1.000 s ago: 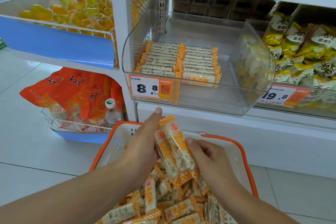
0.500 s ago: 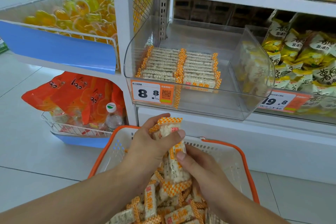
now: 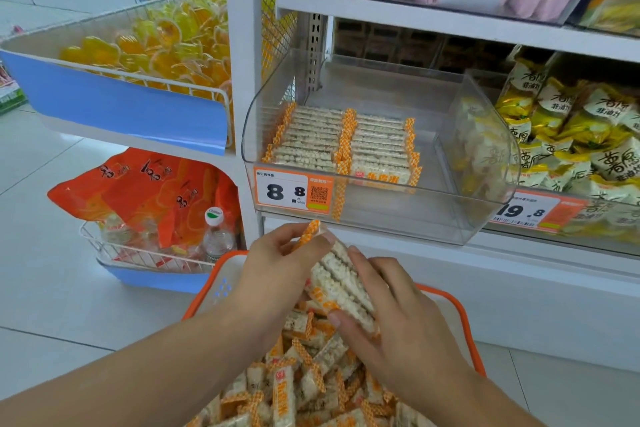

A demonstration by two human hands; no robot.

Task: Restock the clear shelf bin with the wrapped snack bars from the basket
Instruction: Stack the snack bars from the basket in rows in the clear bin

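At a white shop shelf, the clear bin (image 3: 346, 204) holds two rows; our left hand (image 3: 277, 263) and right hand (image 3: 391, 315) clasp a stack of snack bars (image 3: 341, 282) over the well-stocked basket (image 3: 464, 322); we judge plenty remains.

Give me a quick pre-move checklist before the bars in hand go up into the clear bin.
1. Left hand grips the held bars: ok.
2. Right hand grips them too: ok.
3. Held bars stacked flush: ok.
4. Free space in bin, right of the two rows: ok.
5. Bin's open top unobstructed: ok.
6. Exact count of held bars: cannot tell.
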